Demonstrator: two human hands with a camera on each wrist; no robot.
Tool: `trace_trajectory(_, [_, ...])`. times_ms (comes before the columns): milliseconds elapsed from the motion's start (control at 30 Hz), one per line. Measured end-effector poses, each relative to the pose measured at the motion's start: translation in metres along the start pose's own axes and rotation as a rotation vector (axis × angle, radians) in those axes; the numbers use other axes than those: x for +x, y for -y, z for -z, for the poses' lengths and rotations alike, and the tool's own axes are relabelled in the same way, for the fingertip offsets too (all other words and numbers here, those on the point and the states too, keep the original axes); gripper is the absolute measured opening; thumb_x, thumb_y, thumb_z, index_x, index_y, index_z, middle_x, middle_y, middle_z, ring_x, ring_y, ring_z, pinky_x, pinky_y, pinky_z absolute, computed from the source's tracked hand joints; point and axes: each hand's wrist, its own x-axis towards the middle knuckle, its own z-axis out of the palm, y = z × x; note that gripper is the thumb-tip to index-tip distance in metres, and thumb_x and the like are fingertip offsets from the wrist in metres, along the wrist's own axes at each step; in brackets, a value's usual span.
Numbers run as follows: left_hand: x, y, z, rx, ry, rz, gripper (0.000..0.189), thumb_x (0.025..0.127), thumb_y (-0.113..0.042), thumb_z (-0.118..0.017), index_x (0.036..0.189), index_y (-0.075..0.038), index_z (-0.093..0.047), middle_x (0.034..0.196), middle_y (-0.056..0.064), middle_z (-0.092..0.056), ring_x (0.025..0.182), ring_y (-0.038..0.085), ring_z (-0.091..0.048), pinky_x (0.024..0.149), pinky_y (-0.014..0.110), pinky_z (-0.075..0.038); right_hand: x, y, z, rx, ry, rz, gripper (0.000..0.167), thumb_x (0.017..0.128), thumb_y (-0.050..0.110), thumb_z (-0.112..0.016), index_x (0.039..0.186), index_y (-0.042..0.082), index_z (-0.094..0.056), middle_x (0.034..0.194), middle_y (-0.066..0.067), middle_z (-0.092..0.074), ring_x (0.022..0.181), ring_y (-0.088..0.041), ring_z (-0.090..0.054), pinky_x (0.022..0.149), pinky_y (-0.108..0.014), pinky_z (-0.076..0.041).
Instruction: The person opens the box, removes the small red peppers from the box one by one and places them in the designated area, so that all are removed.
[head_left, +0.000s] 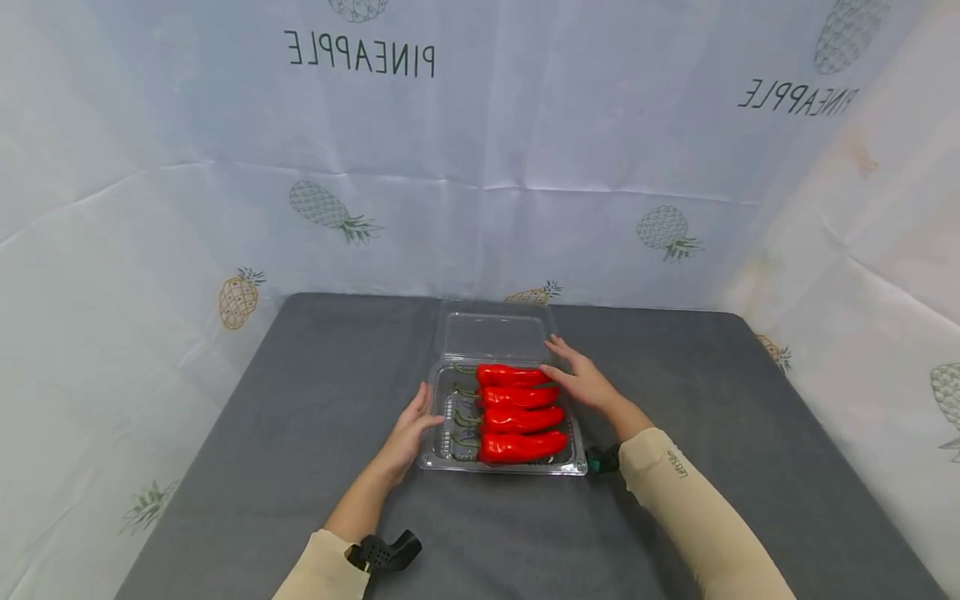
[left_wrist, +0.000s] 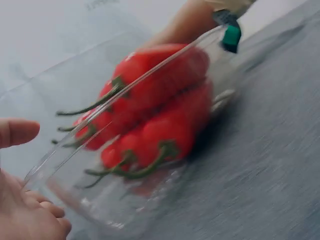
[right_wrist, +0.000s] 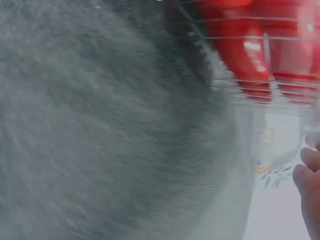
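Note:
Several long red peppers (head_left: 522, 420) with green stems lie side by side in a clear plastic clamshell box (head_left: 504, 469). Its transparent lid (head_left: 495, 335) is folded back behind it. My left hand (head_left: 401, 437) is at the box's left side. In the left wrist view, the thumb (left_wrist: 20, 132) stands apart from the fingers, with the box corner between them. My right hand (head_left: 588, 385) reaches to the far right corner, fingers spread near the pepper tips and the hinge. Only part of that hand (right_wrist: 311, 175) shows in the right wrist view, which is blurred.
The box sits on a table with a dark grey cover (head_left: 337, 375). Behind and beside the table hangs a pale curtain (head_left: 480, 225) printed with pineapples. A black wrist device (head_left: 385, 552) is on my left sleeve cuff, and another (head_left: 602, 459) is at my right wrist.

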Motion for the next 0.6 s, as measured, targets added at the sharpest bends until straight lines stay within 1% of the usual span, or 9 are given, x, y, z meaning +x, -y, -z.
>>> trace_trajectory(133, [-0.006, 0.009, -0.005, -0.107, 0.025, -0.028, 0.083, 0.087, 0.000, -0.041, 0.148, -0.006, 0.015, 0.157, 0.012, 0.011, 0.143, 0.032, 0.013, 0.107, 0.064, 0.009, 0.002, 0.010, 0.005, -0.021, 0.029, 0.068, 0.061, 0.091, 0.030, -0.057, 0.143, 0.008, -0.036, 0.153, -0.012, -0.027, 0.143, -0.031, -0.020, 0.110, -0.056, -0.022])
trace_trajectory(233, [-0.007, 0.016, -0.005, -0.161, 0.023, -0.065, 0.084, 0.083, 0.005, -0.039, 0.147, -0.003, 0.015, 0.156, 0.014, 0.011, 0.143, 0.031, 0.014, 0.112, 0.057, 0.008, 0.004, 0.018, 0.006, -0.016, 0.079, 0.105, 0.060, 0.090, 0.028, -0.059, 0.143, 0.011, -0.038, 0.152, -0.010, -0.031, 0.141, -0.031, -0.025, 0.107, -0.055, -0.029])
trace_trajectory(267, [-0.007, 0.018, -0.005, -0.174, 0.023, -0.073, 0.084, 0.082, 0.007, -0.039, 0.147, -0.002, 0.014, 0.156, 0.014, 0.011, 0.143, 0.031, 0.014, 0.113, 0.054, 0.007, 0.004, 0.021, 0.006, -0.016, 0.106, 0.110, 0.060, 0.089, 0.028, -0.059, 0.143, 0.011, -0.038, 0.152, -0.010, -0.031, 0.140, -0.033, -0.026, 0.101, -0.054, -0.037])
trace_trajectory(300, [-0.006, 0.020, -0.004, -0.180, 0.024, -0.081, 0.084, 0.081, 0.008, -0.039, 0.147, -0.001, 0.013, 0.156, 0.015, 0.011, 0.143, 0.030, 0.014, 0.114, 0.051, 0.006, 0.005, 0.024, 0.006, -0.021, 0.135, 0.117, 0.061, 0.089, 0.027, -0.060, 0.143, 0.012, -0.037, 0.152, -0.011, -0.030, 0.134, -0.035, -0.036, 0.094, -0.054, -0.043])
trace_trajectory(400, [-0.005, 0.024, -0.003, -0.186, 0.050, -0.101, 0.084, 0.079, 0.010, -0.038, 0.148, 0.000, 0.009, 0.156, 0.015, 0.010, 0.143, 0.029, 0.014, 0.115, 0.048, 0.005, 0.007, 0.031, 0.005, -0.064, 0.209, 0.135, 0.062, 0.088, 0.023, -0.061, 0.144, 0.011, -0.036, 0.151, -0.015, -0.029, 0.132, -0.038, -0.038, 0.089, -0.053, -0.046])
trace_trajectory(467, [-0.004, 0.025, -0.002, -0.185, 0.071, -0.110, 0.084, 0.078, 0.010, -0.038, 0.148, 0.000, 0.008, 0.156, 0.014, 0.011, 0.143, 0.028, 0.014, 0.115, 0.046, 0.006, 0.008, 0.034, 0.005, -0.094, 0.256, 0.146, 0.063, 0.088, 0.019, -0.060, 0.144, 0.009, -0.035, 0.151, -0.016, -0.029, 0.132, -0.038, -0.038, 0.091, -0.051, -0.046])
trace_trajectory(500, [-0.004, 0.026, -0.002, -0.185, 0.081, -0.114, 0.084, 0.078, 0.010, -0.038, 0.148, 0.000, 0.007, 0.157, 0.014, 0.011, 0.143, 0.028, 0.014, 0.114, 0.045, 0.006, 0.008, 0.036, 0.005, -0.109, 0.277, 0.149, 0.063, 0.087, 0.016, -0.059, 0.144, 0.009, -0.034, 0.151, -0.017, -0.028, 0.132, -0.038, -0.039, 0.096, -0.051, -0.044])
trace_trajectory(533, [-0.003, 0.026, -0.002, -0.186, 0.090, -0.117, 0.083, 0.078, 0.010, -0.037, 0.148, -0.001, 0.007, 0.157, 0.014, 0.011, 0.143, 0.027, 0.015, 0.114, 0.045, 0.007, 0.009, 0.038, 0.005, -0.121, 0.296, 0.150, 0.062, 0.087, 0.014, -0.057, 0.145, 0.008, -0.034, 0.151, -0.017, -0.028, 0.137, -0.036, -0.031, 0.099, -0.050, -0.042])
trace_trajectory(600, [-0.003, 0.028, -0.001, -0.189, 0.100, -0.115, 0.083, 0.078, 0.010, -0.037, 0.148, -0.001, 0.007, 0.157, 0.012, 0.011, 0.144, 0.025, 0.015, 0.114, 0.043, 0.007, 0.011, 0.040, 0.005, -0.138, 0.339, 0.155, 0.062, 0.087, 0.009, -0.054, 0.145, 0.006, -0.032, 0.151, -0.019, -0.028, 0.136, -0.037, -0.032, 0.092, -0.043, -0.046])
